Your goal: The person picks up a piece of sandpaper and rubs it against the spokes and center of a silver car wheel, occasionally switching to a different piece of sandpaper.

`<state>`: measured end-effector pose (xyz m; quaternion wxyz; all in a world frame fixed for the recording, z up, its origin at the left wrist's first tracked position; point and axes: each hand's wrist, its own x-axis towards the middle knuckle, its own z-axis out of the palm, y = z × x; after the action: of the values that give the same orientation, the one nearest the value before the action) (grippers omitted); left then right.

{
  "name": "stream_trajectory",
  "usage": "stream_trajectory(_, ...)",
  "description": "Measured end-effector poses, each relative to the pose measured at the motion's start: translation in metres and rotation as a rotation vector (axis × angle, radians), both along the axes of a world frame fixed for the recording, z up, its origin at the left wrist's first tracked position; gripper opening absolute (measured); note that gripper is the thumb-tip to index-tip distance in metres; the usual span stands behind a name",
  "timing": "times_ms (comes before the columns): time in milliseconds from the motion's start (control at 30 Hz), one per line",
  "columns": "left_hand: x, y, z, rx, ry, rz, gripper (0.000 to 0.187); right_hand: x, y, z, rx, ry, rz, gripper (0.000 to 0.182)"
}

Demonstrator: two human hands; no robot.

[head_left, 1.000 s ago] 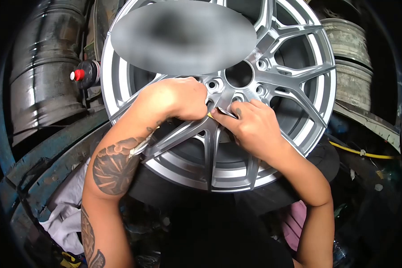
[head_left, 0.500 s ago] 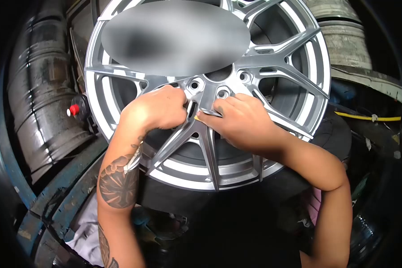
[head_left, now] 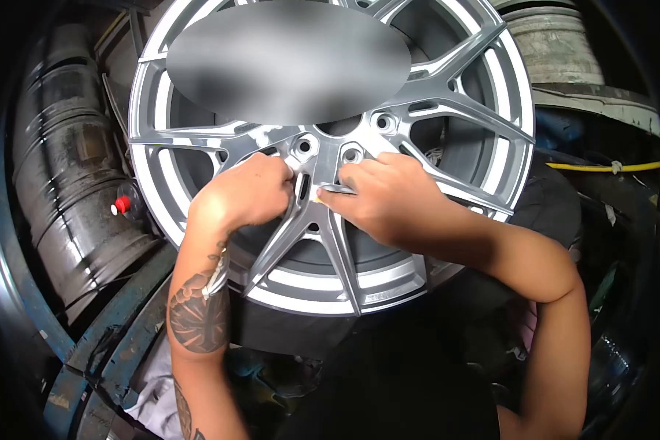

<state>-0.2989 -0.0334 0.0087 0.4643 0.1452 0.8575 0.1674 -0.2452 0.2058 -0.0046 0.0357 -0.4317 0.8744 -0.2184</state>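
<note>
A silver alloy wheel rim (head_left: 328, 165) with forked spokes faces me, its bolt holes near the middle. My left hand (head_left: 253, 189) is closed, fingers curled over a spoke left of the lower bolt holes. My right hand (head_left: 392, 194) is pinched against the spoke just below a bolt hole. Between its thumb and fingers is a small thin piece with a yellowish edge (head_left: 318, 197), mostly hidden by the fingers. A blurred oval covers the rim's upper part.
A dark metal drum (head_left: 81, 183) stands at left beside a blue metal frame (head_left: 99, 330). A red-capped bottle (head_left: 125, 204) is near the drum. Another drum (head_left: 550, 44) stands upper right, above a yellow hose (head_left: 587, 167). A pale cloth (head_left: 158, 396) lies low at left.
The rim and both hands appear slightly farther left in view. The left hand still grips the spoke; the right hand keeps its pinch at nearly the same spot on the rim.
</note>
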Motion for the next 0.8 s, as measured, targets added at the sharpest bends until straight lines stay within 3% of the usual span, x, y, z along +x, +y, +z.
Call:
stream_trajectory(367,0.009,-0.002,-0.004,0.033,0.015,0.004,0.023,0.003,-0.008,-0.001,0.031,0.037,0.037,0.026)
stream_trajectory(600,0.002,0.002,0.001,-0.016,-0.02,0.01,0.026,0.001,-0.008,0.006,0.126,0.029,0.087,0.034)
stream_trajectory(800,0.006,-0.002,-0.005,-0.033,-0.006,-0.004,0.026,-0.001,0.0,0.003,0.047,-0.014,0.027,0.041)
